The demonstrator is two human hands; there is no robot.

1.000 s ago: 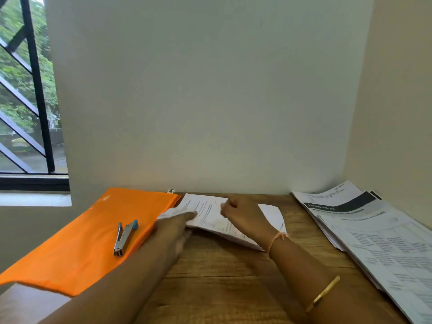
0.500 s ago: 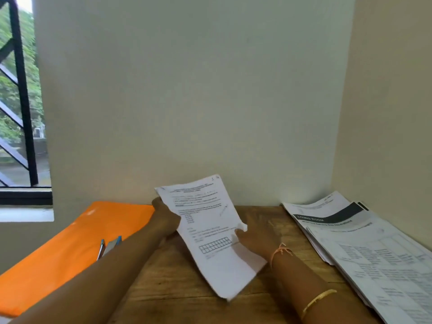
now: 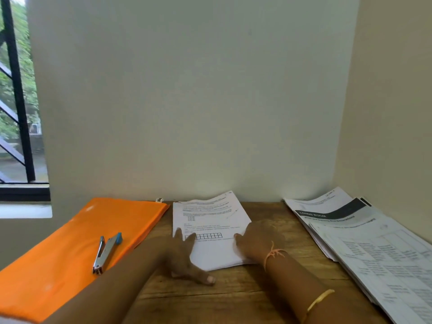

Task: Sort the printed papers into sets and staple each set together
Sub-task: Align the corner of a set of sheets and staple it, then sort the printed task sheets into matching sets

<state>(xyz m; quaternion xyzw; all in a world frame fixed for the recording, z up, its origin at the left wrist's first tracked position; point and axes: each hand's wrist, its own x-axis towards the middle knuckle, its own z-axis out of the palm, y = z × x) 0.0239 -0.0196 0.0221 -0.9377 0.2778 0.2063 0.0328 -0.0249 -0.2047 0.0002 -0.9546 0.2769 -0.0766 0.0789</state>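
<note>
A small set of printed papers (image 3: 210,220) lies flat on the wooden table (image 3: 233,298), its top edge near the wall. My left hand (image 3: 184,256) rests flat on its lower left corner with fingers spread and thumb out on the wood. My right hand (image 3: 257,239) lies on the set's right edge, fingers hidden from me. A silver stapler (image 3: 106,252) with a blue end lies on the orange folder (image 3: 70,242) to the left, apart from both hands.
A large fanned stack of printed papers (image 3: 364,242) fills the table's right side against the side wall. The back wall stands just behind the papers. A barred window (image 3: 16,101) is at the far left.
The set was lifted upright between both hands half a second ago; now it lies flat on the table with both hands resting on it.
</note>
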